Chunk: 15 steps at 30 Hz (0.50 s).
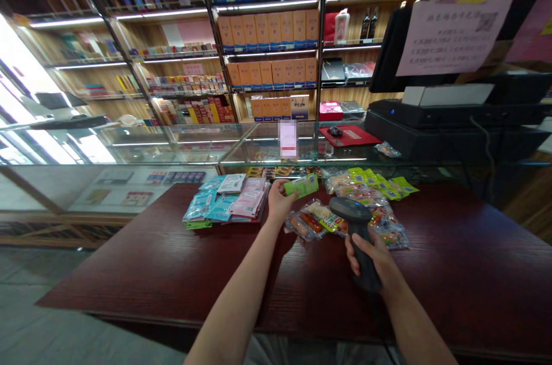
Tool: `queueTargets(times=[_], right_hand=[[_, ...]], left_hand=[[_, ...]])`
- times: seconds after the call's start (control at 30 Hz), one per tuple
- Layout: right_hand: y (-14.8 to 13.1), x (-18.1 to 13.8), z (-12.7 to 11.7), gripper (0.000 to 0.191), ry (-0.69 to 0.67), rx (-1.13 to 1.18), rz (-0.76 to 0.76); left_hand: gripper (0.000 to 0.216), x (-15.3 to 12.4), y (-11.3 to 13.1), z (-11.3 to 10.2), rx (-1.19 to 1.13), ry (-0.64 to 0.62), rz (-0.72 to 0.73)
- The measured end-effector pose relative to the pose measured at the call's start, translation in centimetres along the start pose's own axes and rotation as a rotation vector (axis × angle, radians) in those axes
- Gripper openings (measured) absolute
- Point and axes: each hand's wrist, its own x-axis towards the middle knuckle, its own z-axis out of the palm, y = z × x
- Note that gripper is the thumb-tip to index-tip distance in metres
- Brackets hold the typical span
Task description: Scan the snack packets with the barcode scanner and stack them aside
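My left hand (281, 202) pinches a green snack packet (302, 184) by its left end, raised over the table. In my right hand (370, 256) is a black handheld barcode scanner (354, 211), my fingers wrapped round its handle and its head pointing up and left. Left of my left hand lies a stack of blue and pink packets (235, 199). Clear-wrapped snack packs (309, 220) rest between my hands. Behind the scanner, more packaged snacks (359, 189) are piled with several green packets (377, 181) among them.
The dark red wooden table (172, 279) meets a glass display counter (254, 143). On the glass stand a small white sign (288, 138), a red mouse pad (357, 136) with a mouse (335, 131), and a monitor (390, 49) at right. Shelves of boxes (267, 31) line the wall.
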Motion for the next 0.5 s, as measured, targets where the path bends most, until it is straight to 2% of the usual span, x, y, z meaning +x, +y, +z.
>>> queueTargets(times=[0.17, 0.33, 0.5], right_hand=[[0.1, -0.4, 0.4, 0.041, -0.089, -0.059, -0.018], [0.2, -0.7, 0.9, 0.048, -0.120, -0.160, 0.010], [0.2, -0.8, 0.9, 0.043, -0.163, -0.219, 0.068]], left_hand=[[0.037, -1.6, 0.1, -0.5, -0.220, 0.153, -0.041], [0.031, -1.7, -0.2, -0.6, -0.307, 0.184, -0.058], [0.033, -1.7, -0.5, -0.5, -0.357, 0.243, -0.064]])
